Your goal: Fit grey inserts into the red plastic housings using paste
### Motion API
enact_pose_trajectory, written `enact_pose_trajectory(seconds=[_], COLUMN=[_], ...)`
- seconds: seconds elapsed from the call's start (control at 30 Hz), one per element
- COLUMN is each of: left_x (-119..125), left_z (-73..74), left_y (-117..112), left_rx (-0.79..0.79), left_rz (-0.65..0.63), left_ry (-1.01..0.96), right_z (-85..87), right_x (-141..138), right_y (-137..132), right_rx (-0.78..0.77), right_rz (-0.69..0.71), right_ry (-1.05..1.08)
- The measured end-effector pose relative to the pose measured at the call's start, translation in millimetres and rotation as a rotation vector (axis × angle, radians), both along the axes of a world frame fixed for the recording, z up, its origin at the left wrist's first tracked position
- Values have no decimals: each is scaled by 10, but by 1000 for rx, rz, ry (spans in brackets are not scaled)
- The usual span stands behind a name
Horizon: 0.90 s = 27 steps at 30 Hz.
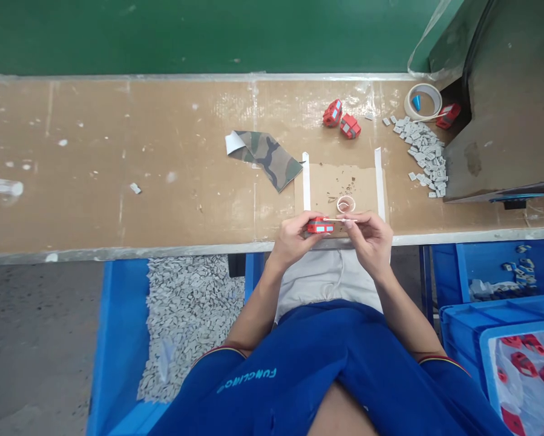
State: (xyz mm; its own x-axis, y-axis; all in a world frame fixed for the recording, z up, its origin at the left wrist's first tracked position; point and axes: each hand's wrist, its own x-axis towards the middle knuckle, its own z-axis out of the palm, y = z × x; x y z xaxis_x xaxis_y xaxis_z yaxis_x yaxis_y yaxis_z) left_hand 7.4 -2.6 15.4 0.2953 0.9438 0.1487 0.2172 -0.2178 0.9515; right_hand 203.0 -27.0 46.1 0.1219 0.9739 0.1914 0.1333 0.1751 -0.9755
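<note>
My left hand [294, 237] is closed round a small red toy vehicle [321, 225] with light blue windows, at the front edge of the table. Between the thumb and fingers of my right hand [369, 236] is a thin pale stick [334, 220], like a cotton swab. Its left end reaches the top of the toy vehicle; whether it touches cannot be made out. Just beyond my right fingers stands a small clear cup [345, 204], on a taped-down cardboard sheet [321, 181] with dark crumbs.
Two red toy pieces [339, 118] and a camouflage cloth [269, 157] lie farther back. Right of them are a tape roll [423, 102], a heap of small grey pieces [423, 151] and a metal housing [507, 121]. Blue bins [121, 315] stand below the table on both sides.
</note>
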Motion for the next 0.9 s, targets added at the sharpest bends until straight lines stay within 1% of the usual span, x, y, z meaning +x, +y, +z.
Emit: enact_pose_trajectory(seconds=[0.07, 0.13, 0.23, 0.3, 0.4, 0.43, 0.47, 0.5, 0.57, 0.6, 0.63, 0.67, 0.73, 0.83, 0.9], left_x=[-1, -2, -6, -12, -24, -29, -34, -39, -49, -55, -61, -67, -76, -84, -90], left_z=[-7, -9, 2, 7, -8, -20, -32, -44, -61, -65, -66, -65, -62, -68, -80], left_y=[0, 0, 2, 4, 7, 7, 8, 10, 13, 15, 17, 19, 18, 13, 14], left_rx=[-5, -11, -20, -37, -68, -75, -80, -84, -87, -88, -89, -90, -99, -132, -162], left_rz=[7, 5, 5, 6, 4, 4, 6, 9, 16, 16, 15, 12, 11, 28, 41], left_ry=[0, -10, -13, -10, -17, -20, -23, -24, -23, -20, -15, -8, 7, 10, -9], right_z=[45, 61, 20, -35, -114, -133, -146, -154, -154, -146, -135, -118, -71, 23, 90], right_x=[66, 159, 260, 264, 258, 293, 359, 459, 742, 901, 1051, 1178, 1332, 1337, 1296], right_y=[22, 64, 138, 172, 202, 217, 241, 276, 386, 459, 540, 624, 782, 975, 1067], right_rx=[53, 126, 195, 202, 177, 169, 164, 161, 154, 138, 108, 65, -40, -214, -308], right_rz=[-44, -122, -228, -212, -82, -45, -37, -64, -194, -266, -305, -313, -271, -187, -151], right_ry=[-14, -56, -190, -305, -437, -471, -505, -543, -640, -700, -769, -840, -975, -1129, -1170])
